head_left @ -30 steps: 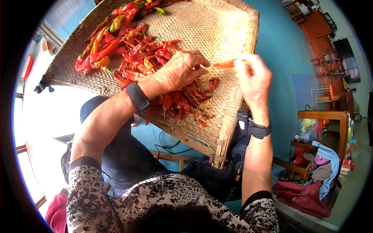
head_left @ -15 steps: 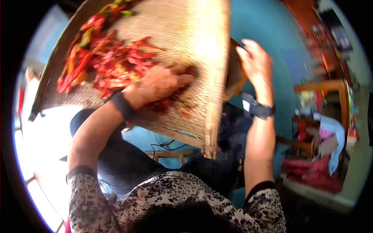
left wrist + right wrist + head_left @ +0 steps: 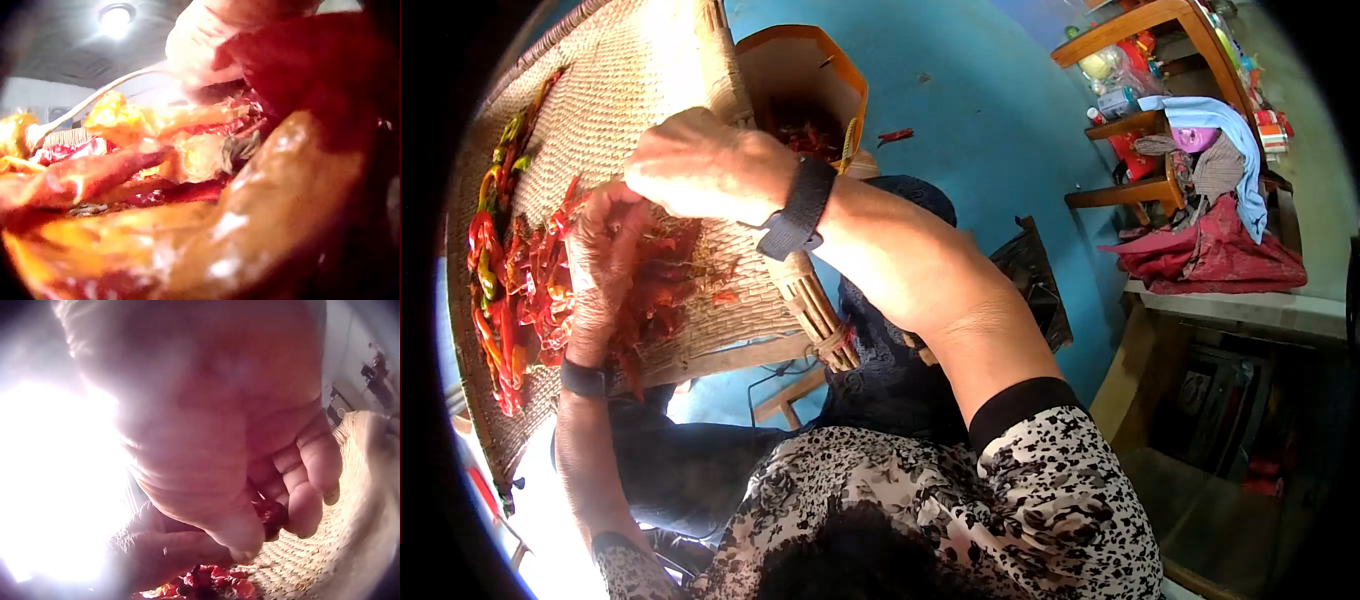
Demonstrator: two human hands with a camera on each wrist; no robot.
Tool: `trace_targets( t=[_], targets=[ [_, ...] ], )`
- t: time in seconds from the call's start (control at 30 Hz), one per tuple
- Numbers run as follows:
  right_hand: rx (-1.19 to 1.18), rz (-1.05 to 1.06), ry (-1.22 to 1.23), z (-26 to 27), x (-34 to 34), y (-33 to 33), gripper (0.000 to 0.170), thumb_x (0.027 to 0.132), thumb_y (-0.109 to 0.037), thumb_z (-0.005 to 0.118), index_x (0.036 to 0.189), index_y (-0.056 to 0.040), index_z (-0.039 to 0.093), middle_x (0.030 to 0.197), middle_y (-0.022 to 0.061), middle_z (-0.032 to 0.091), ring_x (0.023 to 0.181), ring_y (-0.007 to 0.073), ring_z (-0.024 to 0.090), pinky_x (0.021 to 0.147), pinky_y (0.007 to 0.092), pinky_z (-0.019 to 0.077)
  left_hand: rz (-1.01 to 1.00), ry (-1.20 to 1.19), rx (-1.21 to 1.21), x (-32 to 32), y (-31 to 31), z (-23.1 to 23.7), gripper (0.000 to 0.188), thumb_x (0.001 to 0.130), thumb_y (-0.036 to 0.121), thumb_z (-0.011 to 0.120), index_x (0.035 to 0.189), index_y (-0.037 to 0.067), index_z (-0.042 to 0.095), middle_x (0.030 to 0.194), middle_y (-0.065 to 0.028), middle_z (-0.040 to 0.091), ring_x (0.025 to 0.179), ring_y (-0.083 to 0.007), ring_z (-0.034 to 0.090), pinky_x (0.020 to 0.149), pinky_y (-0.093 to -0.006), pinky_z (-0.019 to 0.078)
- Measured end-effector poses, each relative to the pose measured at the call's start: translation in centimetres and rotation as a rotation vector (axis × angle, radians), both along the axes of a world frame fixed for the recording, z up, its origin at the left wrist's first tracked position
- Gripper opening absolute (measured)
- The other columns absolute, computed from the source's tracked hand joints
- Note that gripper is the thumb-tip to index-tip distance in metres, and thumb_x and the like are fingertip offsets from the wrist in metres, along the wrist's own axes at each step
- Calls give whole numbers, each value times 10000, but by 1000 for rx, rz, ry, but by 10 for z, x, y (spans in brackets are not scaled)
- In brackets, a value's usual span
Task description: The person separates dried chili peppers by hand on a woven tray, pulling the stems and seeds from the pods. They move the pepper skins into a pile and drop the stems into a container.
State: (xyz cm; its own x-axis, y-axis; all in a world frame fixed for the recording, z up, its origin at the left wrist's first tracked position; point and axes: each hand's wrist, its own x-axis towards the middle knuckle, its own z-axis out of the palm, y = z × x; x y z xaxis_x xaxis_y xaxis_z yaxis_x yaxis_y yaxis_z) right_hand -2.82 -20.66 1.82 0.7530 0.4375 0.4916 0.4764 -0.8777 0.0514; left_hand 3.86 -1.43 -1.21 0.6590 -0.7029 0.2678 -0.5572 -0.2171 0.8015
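Red dried chili peppers (image 3: 545,310) lie heaped on a woven tray (image 3: 615,75), with longer glossy red, orange and green ones along its left side. My left hand (image 3: 600,265) is over the heap, its fingers bent round a dark red chili pepper (image 3: 300,69) in the left wrist view. Reaching across from the right, my right hand (image 3: 700,160) meets the left fingertips. In the right wrist view its curled fingers and thumb hold a small dark red chili pepper (image 3: 270,512). The palm side is hidden in the head view.
Beyond the tray's right edge stands an orange-rimmed bag (image 3: 855,85) with dried chilies inside. One loose chili (image 3: 896,136) lies on the blue floor. A wooden chair (image 3: 1165,185) with clothes is at the right; a wooden stool (image 3: 790,395) shows below the tray.
The right hand let go of an orange chili beside the tray, then crossed left to the left hand. The left hand moved into the heap. The view turned right, bringing the bag into sight.
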Motion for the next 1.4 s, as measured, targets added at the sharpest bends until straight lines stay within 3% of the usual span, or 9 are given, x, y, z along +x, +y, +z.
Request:
trace_targets(
  t=[0.17,0.23,0.3,0.37,0.43,0.97,1.17,1.3,1.4],
  targets=[
    [283,-19,235,27,-7,-29,92,810,-105,668,753,-43,631,603,72,556,561,152,564,503,287,467,127,-84,213,11,2,12,320,904,100,603,1209,18,548,1117,-149,642,945,-230,629,842,-327,505],
    [1659,357,405,24,-5,-35,255,906,-244,645,1057,-39,637,713,83,626,642,146,610,574,283,496,24,-162,425,19,11,0,380,905,113,590,1273,40,529,1181,-180,610,1094,-262,588,958,-343,454],
    [1007,-74,20,68,-32,-46,251,898,-311,644,892,-61,630,606,31,561,515,98,526,465,270,441,-111,-541,472,18,16,-9,362,855,59,580,1214,27,558,1182,-170,585,1126,-339,533,982,-407,431],
    [715,-377,14,64,-15,-50,66,859,-83,592,848,-20,608,842,212,602,706,340,606,651,406,482,-97,-583,484,10,10,-3,233,825,25,555,1055,35,590,1048,-154,575,1029,-345,540,896,-400,460],
    [395,-441,-93,36,-8,-79,314,904,-258,651,1116,-28,622,788,58,673,708,135,628,637,290,520,-133,-612,433,10,8,-1,120,818,6,523,927,35,566,938,-149,552,944,-344,534,832,-412,458],
    [1418,-319,-143,125,-178,-74,200,963,-162,559,1062,3,614,720,22,555,592,71,474,513,219,383,-25,-255,-21,11,13,55,104,808,55,690,904,76,654,1039,-71,646,1024,-228,603,879,-368,486],
    [1202,-924,165,35,-302,-142,168,954,-179,566,1004,-33,634,718,19,559,611,66,498,517,206,396,-29,-466,-134,6,-41,82,88,905,119,634,940,42,660,875,-59,670,681,-116,592,585,-267,480],
    [415,-1068,299,-106,-409,-177,159,938,-145,583,1009,-26,660,891,106,680,788,192,643,671,325,513,-113,-753,-256,10,-87,85,77,847,58,591,912,26,617,789,-143,604,743,-321,591,654,-401,486],
    [510,-1278,395,-106,-409,-122,210,945,-163,568,1066,-12,651,990,142,683,898,277,654,765,393,522,-164,265,-310,-5,-101,75,313,859,63,596,1167,19,561,804,-138,593,719,-297,581,661,-397,489]
  ],
)
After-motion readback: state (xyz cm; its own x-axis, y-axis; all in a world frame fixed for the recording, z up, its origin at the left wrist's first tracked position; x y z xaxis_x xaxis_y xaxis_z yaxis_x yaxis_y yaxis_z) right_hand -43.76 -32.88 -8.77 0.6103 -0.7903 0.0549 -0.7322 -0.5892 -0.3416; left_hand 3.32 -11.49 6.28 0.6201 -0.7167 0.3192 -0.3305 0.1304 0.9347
